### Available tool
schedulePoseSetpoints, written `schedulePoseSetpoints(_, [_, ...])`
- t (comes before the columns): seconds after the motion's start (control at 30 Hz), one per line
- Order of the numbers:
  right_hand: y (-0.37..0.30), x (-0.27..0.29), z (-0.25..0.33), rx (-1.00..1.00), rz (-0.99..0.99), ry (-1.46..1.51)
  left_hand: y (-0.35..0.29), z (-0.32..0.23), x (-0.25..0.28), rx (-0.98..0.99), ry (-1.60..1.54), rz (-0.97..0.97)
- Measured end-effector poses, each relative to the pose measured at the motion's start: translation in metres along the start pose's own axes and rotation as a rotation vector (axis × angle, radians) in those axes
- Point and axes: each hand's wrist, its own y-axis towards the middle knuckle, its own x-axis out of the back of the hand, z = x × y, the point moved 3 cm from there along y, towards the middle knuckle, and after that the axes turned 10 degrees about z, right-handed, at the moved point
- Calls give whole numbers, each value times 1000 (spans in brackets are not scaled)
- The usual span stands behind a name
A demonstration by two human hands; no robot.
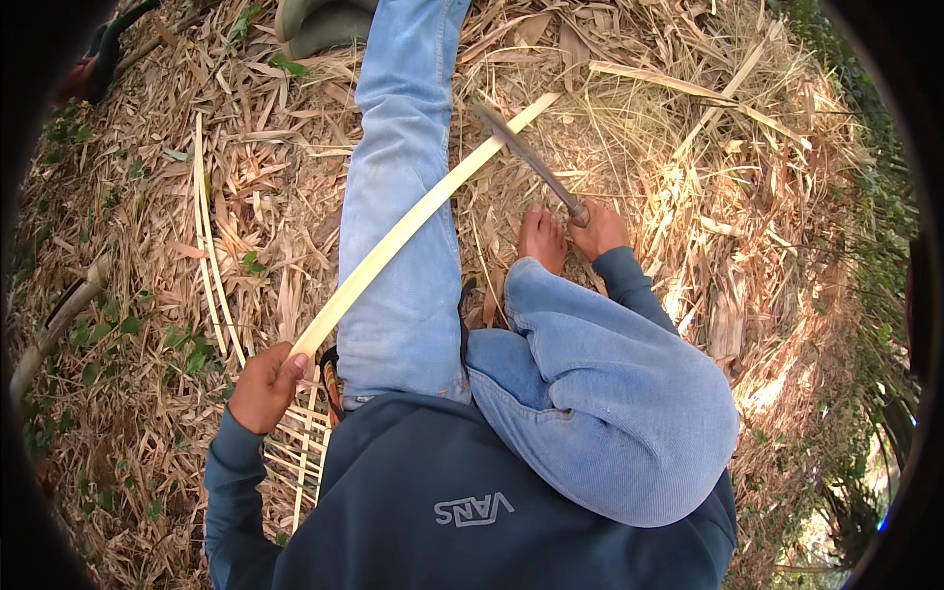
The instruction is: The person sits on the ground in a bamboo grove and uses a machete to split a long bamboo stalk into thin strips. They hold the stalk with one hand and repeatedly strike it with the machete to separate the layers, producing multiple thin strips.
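My left hand [264,388] is closed round the near end of a long, pale bamboo strip [398,236], which slants up and to the right across my outstretched leg in blue jeans. In my right hand [600,232], beside my bare foot, is the handle of a long-bladed knife [536,163]. Its dark blade reaches up and left to the strip near the strip's far end, and the two overlap there. Whether the edge is cutting into the strip I cannot tell.
Dry leaves and shavings cover the ground [285,197]. Thin split strips [208,236] lie to the left, and more slats [300,442] lie beside my left hip. Other split pieces [703,88] rest at the far right. A boot [324,25] covers my outstretched foot. Green plants line the right edge.
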Motion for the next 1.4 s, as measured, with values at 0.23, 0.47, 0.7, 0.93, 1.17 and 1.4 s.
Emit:
schedulePoseSetpoints(0.23, [35, -8, -32, -207, -43, 10, 1, -1, 3, -11, -9, 28])
schedulePoseSetpoints(0.47, [39, 18, -35, -357, -2, -34, -2, 13, 12, -53, 21, -15])
schedulePoseSetpoints(0.7, [45, 7, -45, -323, -66, 98, -14, 16, 31, 31, 5, 13])
schedulePoseSetpoints(0.93, [2, -17, -49, -238, -68, 229, -13, 17, 26, -116, 419, -251])
schedulePoseSetpoints(1.17, [-24, 34, -50, -222, -118, 163, -21, 5, 45, -243, 575, -453])
schedulePoseSetpoints(1.4, [-35, 186, 55, 248, -59, 133, -64, -26, 96, -364, 801, -830])
